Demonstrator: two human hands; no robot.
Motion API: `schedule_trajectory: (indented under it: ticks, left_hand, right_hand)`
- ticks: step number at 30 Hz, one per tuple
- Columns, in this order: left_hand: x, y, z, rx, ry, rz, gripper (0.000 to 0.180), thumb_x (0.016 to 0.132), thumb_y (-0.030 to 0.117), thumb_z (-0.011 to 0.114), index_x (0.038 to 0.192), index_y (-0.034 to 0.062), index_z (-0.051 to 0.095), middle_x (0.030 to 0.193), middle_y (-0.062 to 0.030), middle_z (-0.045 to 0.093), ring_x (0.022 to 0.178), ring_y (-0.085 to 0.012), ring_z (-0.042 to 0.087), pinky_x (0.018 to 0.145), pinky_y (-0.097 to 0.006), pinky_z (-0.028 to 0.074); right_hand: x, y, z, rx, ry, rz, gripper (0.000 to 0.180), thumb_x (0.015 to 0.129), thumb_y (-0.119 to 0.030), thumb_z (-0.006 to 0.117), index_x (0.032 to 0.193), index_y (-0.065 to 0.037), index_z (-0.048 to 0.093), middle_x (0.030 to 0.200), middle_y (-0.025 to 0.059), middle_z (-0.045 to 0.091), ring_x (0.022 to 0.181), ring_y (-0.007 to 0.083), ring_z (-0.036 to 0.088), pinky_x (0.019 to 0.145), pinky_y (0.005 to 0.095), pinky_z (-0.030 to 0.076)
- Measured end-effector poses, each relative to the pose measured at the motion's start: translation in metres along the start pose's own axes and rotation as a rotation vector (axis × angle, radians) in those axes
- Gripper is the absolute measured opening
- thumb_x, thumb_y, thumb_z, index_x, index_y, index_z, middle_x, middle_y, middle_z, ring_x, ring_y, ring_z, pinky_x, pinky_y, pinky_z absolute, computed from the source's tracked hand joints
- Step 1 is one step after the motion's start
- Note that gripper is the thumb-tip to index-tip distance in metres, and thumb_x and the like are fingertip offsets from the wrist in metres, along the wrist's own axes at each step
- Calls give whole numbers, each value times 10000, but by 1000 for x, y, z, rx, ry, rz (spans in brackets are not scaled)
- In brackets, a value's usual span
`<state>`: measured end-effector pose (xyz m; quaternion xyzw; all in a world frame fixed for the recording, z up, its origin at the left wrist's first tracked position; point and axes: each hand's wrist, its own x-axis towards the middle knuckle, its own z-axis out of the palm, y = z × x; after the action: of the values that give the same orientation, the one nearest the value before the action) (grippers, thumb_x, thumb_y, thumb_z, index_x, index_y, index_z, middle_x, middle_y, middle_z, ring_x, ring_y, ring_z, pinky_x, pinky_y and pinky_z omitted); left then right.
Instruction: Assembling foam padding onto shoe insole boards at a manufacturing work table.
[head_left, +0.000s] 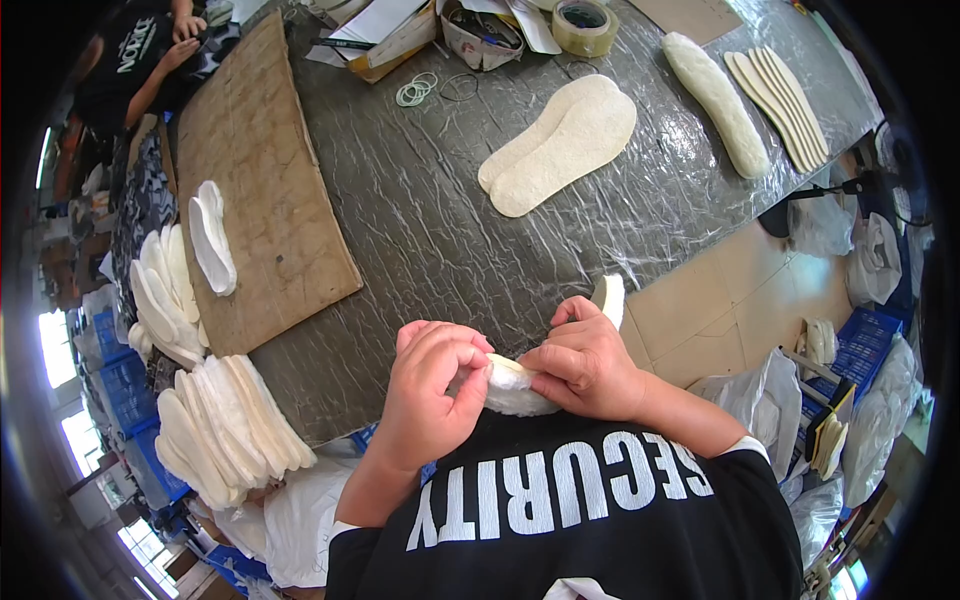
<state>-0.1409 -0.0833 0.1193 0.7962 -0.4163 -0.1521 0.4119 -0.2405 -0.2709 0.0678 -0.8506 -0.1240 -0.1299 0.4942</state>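
Note:
Close to my chest, at the near edge of the table, I hold a fleecy cream insole [512, 385] in both hands. My left hand [432, 385] has its thumb and fingertips pinched on one edge of it. My right hand [588, 366] is closed around it from the other side, thumb underneath and index finger curled on top. Past the right knuckles a pale fleecy end sticks out, seemingly part of the same insole. The stretch under my right hand is hidden. Farther out, two flat cream insoles [565, 150] lie overlapping on the table.
Cardboard [255, 170] covers the table's left side, bearing a white insole [212, 240]. Stacked fleecy insoles [230, 430] stand at the near left corner. At the far right are a fleecy insole [715, 105] and fanned insoles [778, 108]. Tape [584, 28] lies far back; another person works far left.

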Motion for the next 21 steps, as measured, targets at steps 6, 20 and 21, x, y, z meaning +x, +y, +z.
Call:
schedule_trajectory:
  ticks: [6, 20, 21]
  left_hand:
    - [2, 3, -2, 10, -4, 60, 143, 736, -13, 653, 809, 60, 555, 875, -71, 637, 823, -228, 616, 870, -409, 406]
    - [4, 0, -13, -222, 69, -30, 124, 766, 67, 737, 850, 50, 647, 892, -55, 608, 813, -237, 549, 750, -346, 446]
    - [7, 3, -15, -185, 11, 23, 146, 745, 75, 749, 851, 56, 651, 889, -47, 602, 821, -235, 543, 761, -350, 432]
  right_hand:
    - [6, -6, -6, 28, -29, 13, 222, 710, -152, 742, 885, -84, 624, 589, 14, 555, 551, 204, 563, 751, 397, 427]
    - [3, -4, -8, -143, 48, -170, 329, 601, -49, 711, 921, -48, 637, 661, -8, 605, 529, 163, 545, 759, 439, 448]
    - [3, -4, -8, -158, 53, -186, 329, 602, -54, 715, 922, -46, 637, 671, -10, 610, 530, 159, 546, 751, 441, 450]
